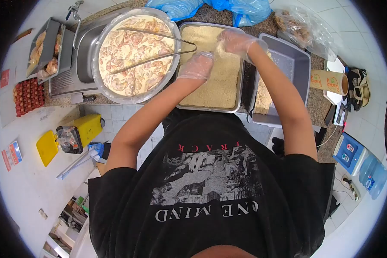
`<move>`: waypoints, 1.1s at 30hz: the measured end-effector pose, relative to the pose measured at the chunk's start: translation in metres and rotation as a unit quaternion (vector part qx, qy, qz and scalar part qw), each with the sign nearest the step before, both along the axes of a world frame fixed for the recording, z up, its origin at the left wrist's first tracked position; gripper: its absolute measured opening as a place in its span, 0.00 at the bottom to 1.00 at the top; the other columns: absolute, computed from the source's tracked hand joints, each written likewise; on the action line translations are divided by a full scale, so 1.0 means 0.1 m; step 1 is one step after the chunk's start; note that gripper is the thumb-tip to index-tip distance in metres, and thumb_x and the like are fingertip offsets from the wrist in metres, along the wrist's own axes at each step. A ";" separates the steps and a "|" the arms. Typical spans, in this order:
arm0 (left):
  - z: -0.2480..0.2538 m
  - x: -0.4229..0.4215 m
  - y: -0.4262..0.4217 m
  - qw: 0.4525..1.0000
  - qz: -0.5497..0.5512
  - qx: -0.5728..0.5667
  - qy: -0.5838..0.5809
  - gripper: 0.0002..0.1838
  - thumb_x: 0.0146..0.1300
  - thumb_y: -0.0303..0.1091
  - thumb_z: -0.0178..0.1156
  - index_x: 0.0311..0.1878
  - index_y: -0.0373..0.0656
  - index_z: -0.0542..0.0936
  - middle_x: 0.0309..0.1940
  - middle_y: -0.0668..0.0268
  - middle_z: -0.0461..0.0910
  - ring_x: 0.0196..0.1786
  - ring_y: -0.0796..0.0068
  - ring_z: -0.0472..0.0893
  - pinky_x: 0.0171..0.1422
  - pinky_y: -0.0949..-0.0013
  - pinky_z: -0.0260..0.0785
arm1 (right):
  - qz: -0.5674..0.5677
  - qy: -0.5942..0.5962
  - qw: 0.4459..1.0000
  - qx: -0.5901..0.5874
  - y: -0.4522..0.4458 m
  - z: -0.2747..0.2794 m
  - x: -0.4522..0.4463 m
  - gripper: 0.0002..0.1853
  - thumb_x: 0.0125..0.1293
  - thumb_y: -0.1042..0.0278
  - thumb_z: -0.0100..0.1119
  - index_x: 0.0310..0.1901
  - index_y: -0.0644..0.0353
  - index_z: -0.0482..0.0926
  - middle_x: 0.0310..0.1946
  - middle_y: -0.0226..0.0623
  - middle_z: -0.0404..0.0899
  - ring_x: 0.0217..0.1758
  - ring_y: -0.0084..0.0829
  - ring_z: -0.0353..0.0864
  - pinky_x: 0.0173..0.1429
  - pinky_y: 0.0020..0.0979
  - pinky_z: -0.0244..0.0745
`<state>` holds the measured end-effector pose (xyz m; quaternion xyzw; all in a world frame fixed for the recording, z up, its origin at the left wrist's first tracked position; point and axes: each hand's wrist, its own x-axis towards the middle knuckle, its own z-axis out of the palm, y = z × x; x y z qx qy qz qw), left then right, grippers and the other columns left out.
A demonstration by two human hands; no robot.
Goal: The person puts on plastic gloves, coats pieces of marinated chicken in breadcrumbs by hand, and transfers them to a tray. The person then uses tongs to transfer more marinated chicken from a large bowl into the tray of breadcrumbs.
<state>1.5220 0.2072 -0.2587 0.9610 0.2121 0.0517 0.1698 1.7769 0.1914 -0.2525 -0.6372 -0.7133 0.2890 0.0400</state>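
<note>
A steel tray holds a bed of pale crumbs in front of me. My left hand, in a clear plastic glove, is curled closed over the tray's left side; what it may hold is hidden. Also gloved, my right hand is at the tray's far right with bent fingers down at the crumbs, and a pale, crumb-covered bit shows by its fingertips. To the left, a large metal bowl is full of raw meat pieces in creamy batter. Metal tongs lie across it, their bend reaching over the tray near my left hand.
Right of the tray stands a grey tub with crumb-coated pieces. Blue plastic bags and a clear bag lie behind. On the left are a sink, a knife and egg trays. A paper bucket is far right.
</note>
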 end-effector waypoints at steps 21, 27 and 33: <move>-0.58 -0.69 -0.81 0.960 0.159 -0.192 0.124 0.26 0.66 0.30 0.65 0.66 0.33 0.78 0.59 0.39 0.81 0.66 0.37 0.81 0.72 0.47 0.75 | -0.207 -0.019 0.978 -0.029 -1.46 -0.81 -1.72 0.40 0.60 0.63 0.78 0.72 0.70 0.74 0.63 0.57 0.82 0.69 0.51 0.83 0.68 0.48 0.82; -0.75 -0.24 -0.37 0.854 0.203 -0.479 0.014 0.32 0.65 0.31 0.69 0.71 0.31 0.75 0.68 0.34 0.78 0.66 0.37 0.83 0.72 0.50 0.76 | -0.342 0.280 0.896 -0.037 -1.14 -0.89 -1.06 0.41 0.58 0.72 0.75 0.74 0.73 0.73 0.60 0.60 0.88 0.60 0.50 0.90 0.64 0.42 0.83; -0.25 -0.26 -0.34 0.963 0.211 -0.155 -0.062 0.39 0.69 0.37 0.69 0.79 0.28 0.69 0.78 0.36 0.70 0.78 0.44 0.75 0.82 0.53 0.68 | -0.367 0.095 0.890 0.252 -0.94 -0.68 -0.73 0.34 0.62 0.69 0.72 0.69 0.76 0.77 0.57 0.61 0.88 0.59 0.51 0.91 0.66 0.42 0.83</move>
